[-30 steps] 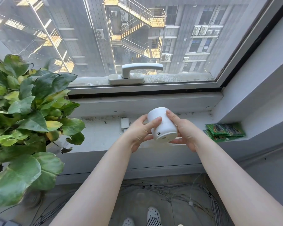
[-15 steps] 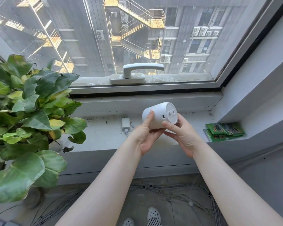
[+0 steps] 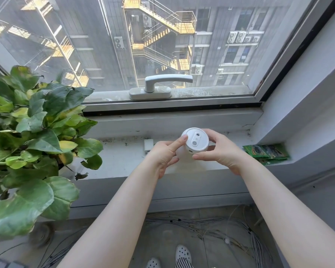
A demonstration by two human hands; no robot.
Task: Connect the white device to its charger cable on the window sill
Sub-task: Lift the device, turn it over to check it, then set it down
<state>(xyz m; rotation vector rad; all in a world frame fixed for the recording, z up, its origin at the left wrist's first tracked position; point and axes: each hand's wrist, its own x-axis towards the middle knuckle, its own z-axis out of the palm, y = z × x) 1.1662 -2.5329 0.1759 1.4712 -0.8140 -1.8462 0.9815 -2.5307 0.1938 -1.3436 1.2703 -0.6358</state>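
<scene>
Since half a second ago the white device point(image 3: 195, 140) has been tilted further, so its flat round end with two small round features now faces up toward the camera rather than off to the right. Both hands hold it just above the window sill point(image 3: 124, 159), in front of the closed window handle point(image 3: 159, 86). On one side the left hand point(image 3: 163, 156) presses its index finger against the rim, the other fingers curled below. On the other side the right hand point(image 3: 220, 150) cups it, thumb under the lower edge near a small slot-shaped port in the side wall, fingers wrapped round the far side. A small white charger plug point(image 3: 148, 145) lies on the sill just left of the left hand, apart from the device; its cable cannot be made out. Leaves of a potted plant point(image 3: 37, 122) fill the left, and green packets point(image 3: 265, 152) lie on the sill at the right
</scene>
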